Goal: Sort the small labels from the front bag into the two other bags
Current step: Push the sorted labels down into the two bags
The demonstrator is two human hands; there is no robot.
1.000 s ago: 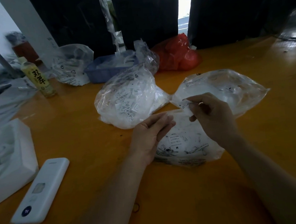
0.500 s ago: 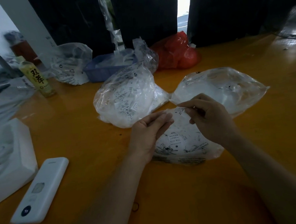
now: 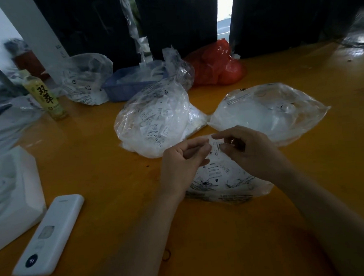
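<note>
The front bag [image 3: 227, 177], clear plastic with printed labels inside, lies on the orange table [image 3: 94, 163] under both hands. My left hand [image 3: 182, 161] pinches the bag's upper rim. My right hand [image 3: 251, 153] holds a small white label [image 3: 216, 146] between thumb and forefinger, just above the bag's mouth and close to my left fingertips. Behind on the left stands the left bag [image 3: 155, 122], bulging with white labels. The right bag [image 3: 268, 110] lies flatter behind my right hand, with few labels showing inside.
A white remote-like device [image 3: 49, 235] and a white foam box [image 3: 13, 189] lie at the front left. A yellow drink bottle [image 3: 45, 95], another clear bag [image 3: 85, 79], a blue basket [image 3: 130, 85] and a red bag [image 3: 215, 64] line the back edge.
My right hand has carried the small label down and left, from the mouth of the right bag to my left fingertips. My left hand has stayed on the front bag.
</note>
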